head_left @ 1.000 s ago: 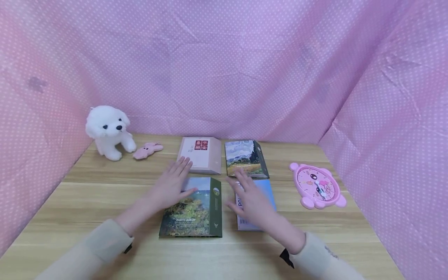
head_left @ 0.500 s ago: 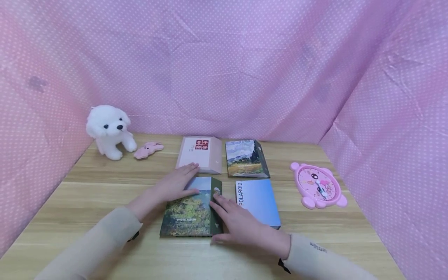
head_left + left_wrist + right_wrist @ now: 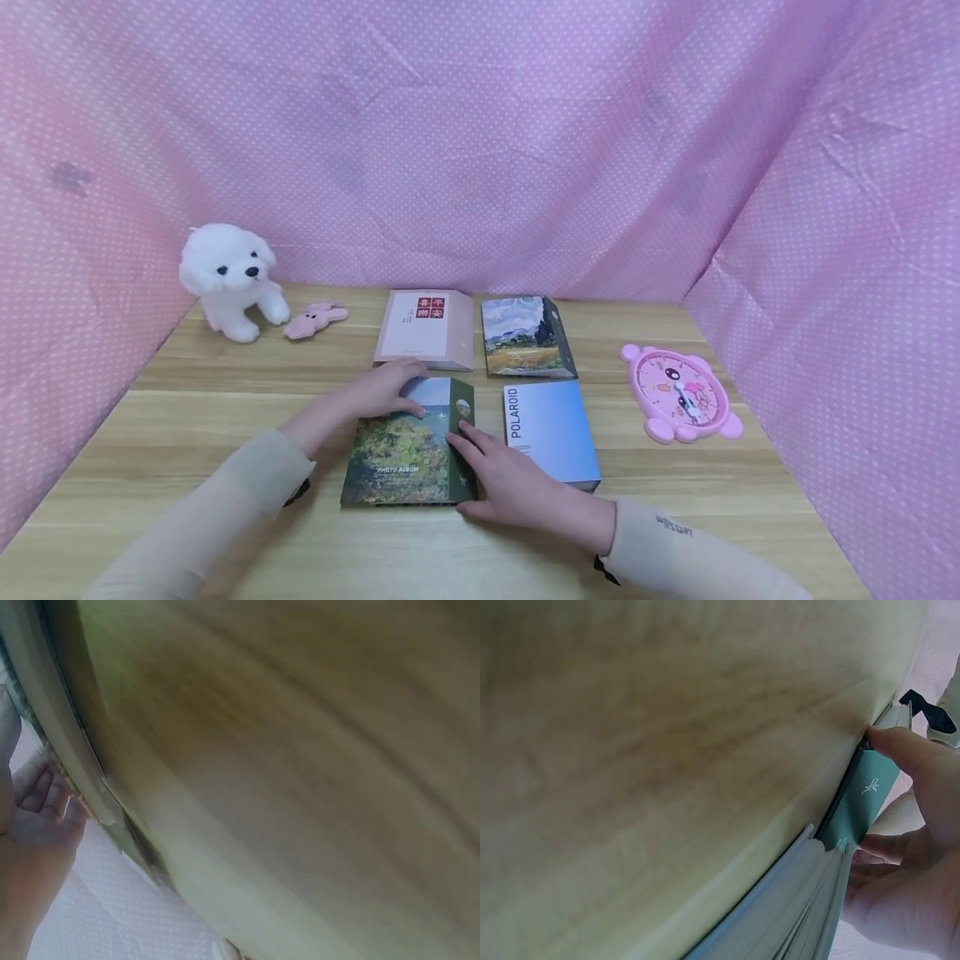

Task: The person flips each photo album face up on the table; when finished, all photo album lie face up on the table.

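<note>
A photo album with a garden painting on its cover and a dark green spine lies at the front left of four-cornered groupings of albums. My left hand holds its far edge, fingers bent at that edge and thumb over the cover. At the spine side, my right hand grips the same album, fingertips on the spine and thumb at the near corner. The right wrist view shows that thumb against the spine's end. A blue album marked POLAROID lies beside it, partly behind the right hand.
Behind lie a pale album with red characters and a landscape-painting album. A white plush dog and small pink plush are at the left, a pink toy clock at the right. Pink dotted cloth surrounds the table.
My right hand has moved left from over the blue album to the garden album's spine. My left hand has drawn back from the pale album to the garden album's far edge.
</note>
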Available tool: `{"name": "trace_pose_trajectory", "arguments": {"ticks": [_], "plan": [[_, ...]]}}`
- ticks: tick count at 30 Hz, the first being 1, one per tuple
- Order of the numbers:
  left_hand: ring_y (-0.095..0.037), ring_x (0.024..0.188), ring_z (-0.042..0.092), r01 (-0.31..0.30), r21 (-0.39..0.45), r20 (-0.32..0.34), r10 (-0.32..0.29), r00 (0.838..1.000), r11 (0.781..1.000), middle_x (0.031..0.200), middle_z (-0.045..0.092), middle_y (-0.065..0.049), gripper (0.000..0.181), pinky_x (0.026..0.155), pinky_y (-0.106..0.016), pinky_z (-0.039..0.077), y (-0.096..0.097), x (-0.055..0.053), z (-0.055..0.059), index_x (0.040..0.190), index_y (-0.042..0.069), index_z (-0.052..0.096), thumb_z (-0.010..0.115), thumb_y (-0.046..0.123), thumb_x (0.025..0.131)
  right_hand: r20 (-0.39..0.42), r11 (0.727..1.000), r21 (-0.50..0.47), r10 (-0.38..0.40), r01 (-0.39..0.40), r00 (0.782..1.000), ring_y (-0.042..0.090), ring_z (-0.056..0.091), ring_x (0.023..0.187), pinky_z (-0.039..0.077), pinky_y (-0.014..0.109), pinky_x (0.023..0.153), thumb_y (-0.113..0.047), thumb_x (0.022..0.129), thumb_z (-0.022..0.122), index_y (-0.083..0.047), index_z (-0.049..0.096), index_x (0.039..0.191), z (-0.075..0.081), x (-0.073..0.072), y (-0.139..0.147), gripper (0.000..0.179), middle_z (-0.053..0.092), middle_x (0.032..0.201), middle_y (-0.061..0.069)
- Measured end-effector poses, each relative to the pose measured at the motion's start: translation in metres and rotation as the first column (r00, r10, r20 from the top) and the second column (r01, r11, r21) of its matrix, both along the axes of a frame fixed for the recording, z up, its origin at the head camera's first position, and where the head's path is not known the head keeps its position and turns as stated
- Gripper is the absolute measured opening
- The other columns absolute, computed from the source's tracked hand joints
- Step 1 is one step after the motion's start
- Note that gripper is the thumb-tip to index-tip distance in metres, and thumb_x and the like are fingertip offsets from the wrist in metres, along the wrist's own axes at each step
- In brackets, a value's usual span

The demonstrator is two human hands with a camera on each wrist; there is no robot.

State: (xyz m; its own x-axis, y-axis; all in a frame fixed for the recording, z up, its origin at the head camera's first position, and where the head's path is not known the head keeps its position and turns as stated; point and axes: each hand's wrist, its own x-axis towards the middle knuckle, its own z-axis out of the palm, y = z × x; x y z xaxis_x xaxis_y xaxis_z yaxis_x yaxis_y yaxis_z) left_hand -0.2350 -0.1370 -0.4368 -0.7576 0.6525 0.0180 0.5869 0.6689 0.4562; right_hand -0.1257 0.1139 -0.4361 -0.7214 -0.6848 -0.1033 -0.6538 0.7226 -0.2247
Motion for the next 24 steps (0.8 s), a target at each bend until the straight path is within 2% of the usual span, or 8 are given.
{"name": "trace_pose_trajectory", "arguments": {"ticks": [3, 8, 15, 21, 24], "plan": [[-0.019, 0.104, 0.055, -0.016, 0.042, 0.062, 0.013, 0.998, 0.999, 0.118, 0.059, -0.008, 0.057, 0.088, -0.036, 0.047, 0.0, -0.002, -0.001, 0.12, 0.004, 0.058, 0.076, 0.037, 0.078, 0.038, 0.999, -0.023, -0.027, 0.028, 0.999, 0.029, 0.039, 0.134, 0.046, 0.043, 0.099, -0.053, 0.078, 0.069, -0.018, 0.022, 0.151, 0.0, 0.0, -0.001, 0.094, 0.025, 0.154, 0.012], [-0.016, 0.095, 0.055, -0.022, 0.104, 0.11, 0.01, 0.994, 0.994, 0.111, 0.06, -0.006, 0.054, 0.081, -0.031, 0.048, -0.001, -0.004, -0.003, 0.115, 0.004, 0.06, 0.079, 0.034, 0.075, 0.042, 0.997, -0.05, -0.063, 0.065, 0.997, 0.026, 0.049, 0.125, 0.05, 0.037, 0.095, -0.05, 0.074, 0.074, -0.01, 0.027, 0.148, -0.001, 0.002, -0.001, 0.096, 0.033, 0.148, 0.014], [-0.016, 0.098, 0.054, -0.041, 0.147, 0.173, 0.015, 0.985, 0.988, 0.112, 0.058, -0.005, 0.053, 0.081, -0.032, 0.047, -0.002, -0.005, 0.002, 0.114, 0.007, 0.058, 0.08, 0.033, 0.074, 0.034, 0.99, -0.085, -0.106, 0.109, 0.994, 0.02, 0.058, 0.105, 0.056, 0.029, 0.08, -0.049, 0.072, 0.075, -0.007, 0.031, 0.144, 0.003, 0.005, -0.001, 0.095, 0.037, 0.142, 0.016], [-0.016, 0.096, 0.056, -0.082, 0.163, 0.226, 0.043, 0.973, 0.983, 0.11, 0.061, -0.003, 0.052, 0.083, -0.034, 0.048, -0.002, -0.008, 0.011, 0.113, 0.011, 0.056, 0.081, 0.03, 0.073, 0.03, 0.985, -0.113, -0.13, 0.133, 0.991, 0.018, 0.058, 0.1, 0.056, 0.027, 0.075, -0.049, 0.071, 0.075, -0.014, 0.03, 0.146, 0.011, 0.003, 0.001, 0.095, 0.042, 0.137, 0.015], [-0.018, 0.099, 0.057, -0.091, 0.182, 0.216, 0.051, 0.975, 0.979, 0.111, 0.062, -0.005, 0.054, 0.087, -0.037, 0.049, -0.001, -0.009, 0.015, 0.114, 0.009, 0.056, 0.083, 0.027, 0.071, 0.028, 0.981, -0.13, -0.143, 0.145, 0.989, 0.018, 0.058, 0.1, 0.055, 0.028, 0.074, -0.05, 0.072, 0.075, -0.017, 0.028, 0.147, 0.015, 0.002, 0.002, 0.095, 0.045, 0.135, 0.013]]}}
